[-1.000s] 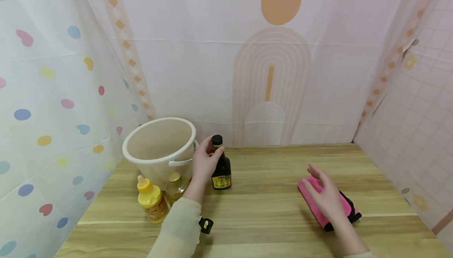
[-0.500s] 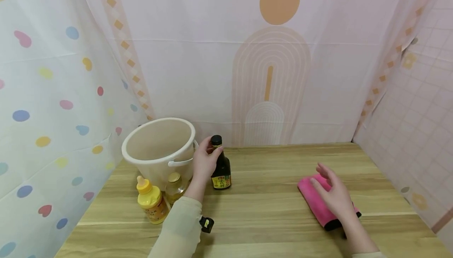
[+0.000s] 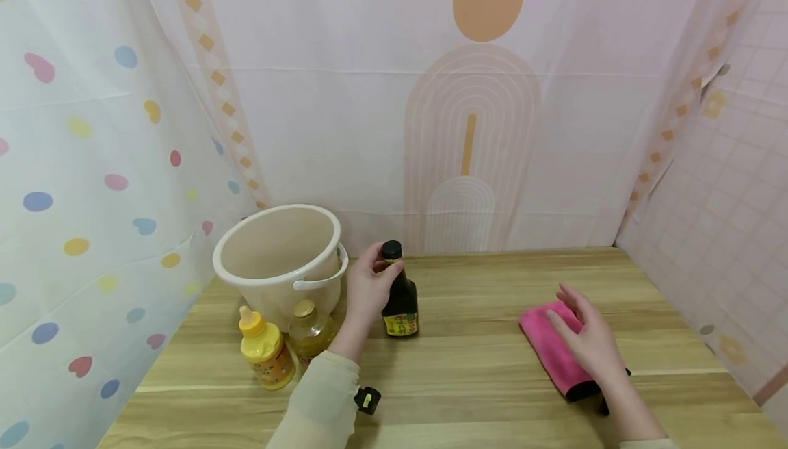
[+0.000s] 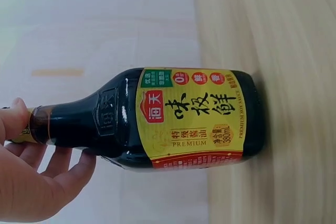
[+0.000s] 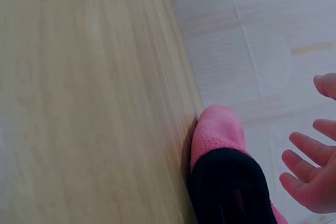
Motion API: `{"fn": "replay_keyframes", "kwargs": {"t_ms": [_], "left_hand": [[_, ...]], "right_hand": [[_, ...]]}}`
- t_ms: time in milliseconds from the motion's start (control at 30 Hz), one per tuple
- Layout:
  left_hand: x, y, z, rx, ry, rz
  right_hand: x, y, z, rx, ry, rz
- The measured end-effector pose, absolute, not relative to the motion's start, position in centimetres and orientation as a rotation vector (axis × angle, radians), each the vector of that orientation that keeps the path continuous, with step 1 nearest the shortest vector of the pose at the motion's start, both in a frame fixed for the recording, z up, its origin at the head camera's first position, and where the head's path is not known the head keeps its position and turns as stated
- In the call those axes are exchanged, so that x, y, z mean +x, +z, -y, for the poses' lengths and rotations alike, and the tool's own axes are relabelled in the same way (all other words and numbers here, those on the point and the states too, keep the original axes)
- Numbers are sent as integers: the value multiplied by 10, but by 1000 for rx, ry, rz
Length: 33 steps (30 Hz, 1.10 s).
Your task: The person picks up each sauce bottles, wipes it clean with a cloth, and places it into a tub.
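My left hand (image 3: 368,289) pinches the neck of a dark soy sauce bottle (image 3: 401,305) just below its black cap. The bottle stands nearly upright, its base close to the table, and its yellow label (image 4: 194,119) faces the left wrist camera. Over on the right, my right hand (image 3: 587,339) is held above a folded pink cloth (image 3: 548,346) with black trim, fingers spread and loosely bent, nothing in them. From the right wrist, the fingers (image 5: 310,150) show apart from the cloth.
Left of the soy sauce bottle is a cream bucket (image 3: 271,302) with a white handle (image 3: 323,283). In front of it stand a clear gold-capped bottle (image 3: 310,332) of yellowish liquid and a yellow squeeze bottle (image 3: 266,353). Printed curtains (image 3: 345,127) rise behind the wooden table (image 3: 468,367).
My left hand has shifted the soy sauce bottle slightly right and toward me, away from the bucket. My right hand has drifted a little to the right over the pink cloth.
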<state>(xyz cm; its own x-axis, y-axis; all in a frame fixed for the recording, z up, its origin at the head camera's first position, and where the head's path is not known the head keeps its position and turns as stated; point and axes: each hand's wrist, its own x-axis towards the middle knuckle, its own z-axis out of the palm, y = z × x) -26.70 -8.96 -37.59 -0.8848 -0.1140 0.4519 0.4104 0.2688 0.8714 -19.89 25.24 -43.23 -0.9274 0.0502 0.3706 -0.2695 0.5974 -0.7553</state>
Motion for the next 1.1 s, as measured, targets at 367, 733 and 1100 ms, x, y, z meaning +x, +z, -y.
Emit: {"fn": "replay_keyframes", "kwargs": {"t_ms": [367, 733, 1100], "left_hand": [[-249, -373, 64, -386, -1737, 2105], [-238, -381, 42, -426, -1733, 2125], [-233, -380, 37, -453, -1697, 2182]], "right_hand": [[-209, -435, -255, 261, 1049, 2528], [-212, -442, -257, 298, 952, 2568], [-210, -442, -256, 275, 836, 2618]]}}
